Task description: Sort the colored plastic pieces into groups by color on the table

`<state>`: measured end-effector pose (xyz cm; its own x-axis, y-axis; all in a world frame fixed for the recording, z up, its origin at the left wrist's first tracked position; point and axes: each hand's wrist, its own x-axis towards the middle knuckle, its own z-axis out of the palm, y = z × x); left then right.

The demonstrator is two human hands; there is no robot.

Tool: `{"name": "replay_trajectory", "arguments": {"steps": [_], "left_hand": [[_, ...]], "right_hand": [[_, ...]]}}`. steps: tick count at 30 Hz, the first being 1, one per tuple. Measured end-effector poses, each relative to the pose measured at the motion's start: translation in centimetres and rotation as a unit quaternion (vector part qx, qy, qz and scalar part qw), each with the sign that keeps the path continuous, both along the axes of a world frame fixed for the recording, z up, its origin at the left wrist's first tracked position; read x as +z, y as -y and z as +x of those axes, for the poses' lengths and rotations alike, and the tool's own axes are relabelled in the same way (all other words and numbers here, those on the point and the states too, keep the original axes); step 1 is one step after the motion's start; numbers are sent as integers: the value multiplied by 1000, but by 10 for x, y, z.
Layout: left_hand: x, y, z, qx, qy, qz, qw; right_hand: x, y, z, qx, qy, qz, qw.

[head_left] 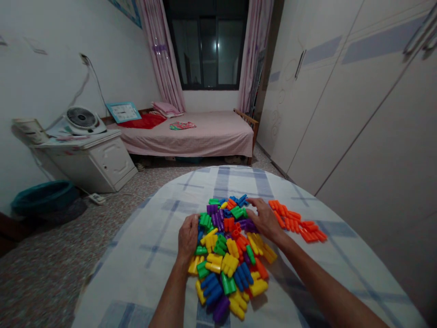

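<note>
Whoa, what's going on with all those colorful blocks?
A person has both hands on a big pile of plastic blocks on a checked tablecloth. The left hand rests at the pile's edge, and the right hand lies spread on top. A smaller bunch of orange blocks sits beside the pile.

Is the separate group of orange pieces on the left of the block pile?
No, the orange pieces lie to the right of the multicoloured pile, beyond the right hand.
</note>
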<state>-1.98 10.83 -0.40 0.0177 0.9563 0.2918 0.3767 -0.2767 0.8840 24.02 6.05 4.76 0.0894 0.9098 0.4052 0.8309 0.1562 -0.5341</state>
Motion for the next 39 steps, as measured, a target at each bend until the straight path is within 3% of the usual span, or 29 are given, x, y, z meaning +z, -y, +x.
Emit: {"name": "replay_trajectory", "arguments": {"steps": [4,9,13,20,23,27,33,39], "left_hand": [[2,1,0,-2,4,-1,1000],[3,3,1,2,19,-6,1000],[4,3,2,3,22,-5,1000],[6,4,2,4,21,3,1000],[5,4,2,0,19,2,1000],[3,3,2,-5,16,1,1000],[1,1,1,-4,4,5,1000],[0,1,1,-2,0,3,1000]], "right_hand": [[7,-30,-23,28,76,-51,995],[-9,-51,-39,-2,93,-76,993],[-18,-56,-38,-19,77,-70,994],[-16,-49,-37,-35,36,-42,998],[-15,-41,-25,-55,8,-5,998],[-15,-19,18,-108,17,56,992],[-23,19,80,-238,158,-3,958],[-36,32,89,-249,178,15,952]]}}
